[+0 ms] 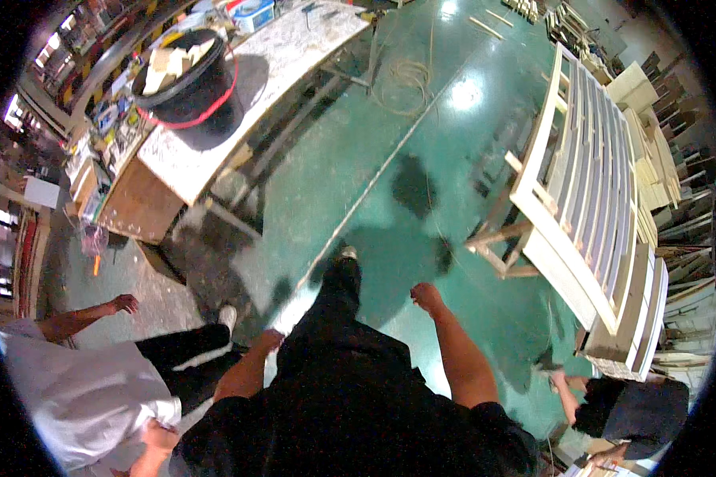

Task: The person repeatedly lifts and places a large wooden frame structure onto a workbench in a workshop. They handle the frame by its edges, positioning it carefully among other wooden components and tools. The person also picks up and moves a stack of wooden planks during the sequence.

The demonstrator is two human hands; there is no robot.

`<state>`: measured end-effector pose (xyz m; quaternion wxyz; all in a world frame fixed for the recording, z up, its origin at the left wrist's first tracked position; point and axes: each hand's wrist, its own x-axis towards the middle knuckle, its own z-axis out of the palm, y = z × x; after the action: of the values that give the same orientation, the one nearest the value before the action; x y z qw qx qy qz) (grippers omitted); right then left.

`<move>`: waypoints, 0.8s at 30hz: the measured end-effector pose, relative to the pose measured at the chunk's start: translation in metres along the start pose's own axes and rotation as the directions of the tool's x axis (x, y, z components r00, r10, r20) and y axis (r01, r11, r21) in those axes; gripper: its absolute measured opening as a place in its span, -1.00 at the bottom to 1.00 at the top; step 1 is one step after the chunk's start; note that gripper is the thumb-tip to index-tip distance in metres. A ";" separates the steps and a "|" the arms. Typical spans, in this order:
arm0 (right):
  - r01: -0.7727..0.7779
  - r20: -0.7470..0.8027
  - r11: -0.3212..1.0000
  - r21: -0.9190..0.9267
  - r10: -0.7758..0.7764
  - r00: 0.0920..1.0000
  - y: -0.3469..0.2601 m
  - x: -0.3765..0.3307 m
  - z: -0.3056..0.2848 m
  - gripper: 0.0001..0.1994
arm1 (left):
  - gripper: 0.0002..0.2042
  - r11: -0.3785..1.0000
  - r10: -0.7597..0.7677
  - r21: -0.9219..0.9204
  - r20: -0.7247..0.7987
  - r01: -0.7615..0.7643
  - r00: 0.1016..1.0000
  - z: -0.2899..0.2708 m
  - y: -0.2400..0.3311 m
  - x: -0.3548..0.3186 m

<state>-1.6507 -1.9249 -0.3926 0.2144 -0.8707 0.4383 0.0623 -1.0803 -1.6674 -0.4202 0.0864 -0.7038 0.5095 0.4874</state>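
My right hand [426, 295] hangs in front of me over the green floor, its fingers loosely curled with nothing seen in them. Low at my left side is my left hand [271, 340], partly dark and blurred, so its fingers do not show clearly. Neither hand touches anything that I can see. A black bucket [191, 107] with a red handle and pale wood offcuts [171, 65] stands on a worn white worktable [294, 40] ahead to the left. On the right, a pale slatted wooden frame [585, 175] rests on a wooden stand [501, 254].
A person in a light shirt [79, 397] walks close on my left. Another person in dark clothing [636, 413] is at the lower right. A coiled hose [406, 83] lies on the floor ahead. Stacked boards [644, 151] stand behind the slatted frame.
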 end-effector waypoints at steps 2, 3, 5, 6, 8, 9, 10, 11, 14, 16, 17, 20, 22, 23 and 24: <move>-0.320 0.146 0.820 0.474 0.284 0.947 -0.006 0.027 -0.044 -0.85 | -0.71 0.996 0.083 0.029 0.167 -0.089 0.982 -0.026 0.023 0.005; -0.514 0.293 0.541 0.665 0.444 0.846 -0.020 0.038 -0.069 -0.83 | -0.69 0.997 -0.062 -0.025 0.171 0.067 0.983 -0.035 0.020 0.014; -0.502 0.272 0.460 0.733 0.478 0.835 0.005 0.044 -0.093 -0.78 | -0.63 0.986 -0.111 -0.110 0.152 0.128 0.982 -0.069 0.070 0.067; -0.542 0.305 0.448 0.711 0.498 0.812 0.024 0.042 -0.090 -0.73 | -0.61 0.989 -0.094 -0.099 0.163 0.111 0.982 -0.092 0.099 0.098; -0.600 0.472 0.178 0.780 0.462 0.751 0.017 0.068 -0.150 -0.69 | -0.55 0.993 -0.100 -0.043 0.153 0.108 0.983 -0.139 0.144 0.150; -0.521 0.379 0.253 0.815 0.447 0.810 0.028 0.071 -0.159 -0.66 | -0.53 0.998 -0.069 0.025 0.153 0.066 0.986 -0.166 0.181 0.189; -0.505 0.310 0.418 0.755 0.451 0.837 0.043 0.088 -0.177 -0.64 | -0.50 0.994 -0.034 0.108 0.136 0.019 0.990 -0.196 0.218 0.231; -0.491 0.259 0.556 0.671 0.445 0.857 0.053 0.103 -0.187 -0.63 | -0.50 0.978 0.017 0.205 0.145 -0.047 0.989 -0.230 0.258 0.268; -0.516 0.299 0.454 0.726 0.468 0.832 0.084 0.180 -0.225 -0.63 | -0.63 0.875 0.436 0.307 -0.166 -0.373 0.885 -0.336 0.352 0.384; -0.439 0.224 0.500 0.747 0.432 0.874 0.109 0.227 -0.245 -0.64 | -0.68 0.873 0.387 -0.221 -0.231 -0.436 0.893 -0.396 0.445 0.438; -0.412 0.194 0.512 0.754 0.425 0.884 0.123 0.248 -0.253 -0.64 | -0.70 0.775 0.358 -0.470 -0.225 -0.423 0.906 -0.428 0.504 0.453; -0.332 0.101 0.504 0.797 0.429 0.897 0.160 0.291 -0.261 -0.67 | -0.72 0.757 0.423 -0.504 -0.107 -0.416 0.900 -0.471 0.659 0.442; -0.262 0.097 0.514 0.816 0.325 0.941 0.188 0.359 -0.305 -0.67 | -0.73 0.628 0.571 -0.574 -0.119 -0.525 0.813 -0.499 0.643 0.504; -0.282 0.151 0.485 0.828 0.290 0.945 0.204 0.386 -0.333 -0.66 | -0.73 0.554 0.645 -0.608 -0.118 -0.569 0.755 -0.513 0.638 0.537; -0.342 0.231 0.427 0.837 0.290 0.929 0.226 0.399 -0.350 -0.66 | -0.76 0.700 0.629 -0.342 -0.122 -0.627 0.768 -0.508 0.643 0.552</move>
<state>-1.6144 -2.4865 -0.2681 0.6173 -0.5439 0.5588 -0.1047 -1.2887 -2.6303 -0.3470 -0.2155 -0.4903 0.6191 0.5743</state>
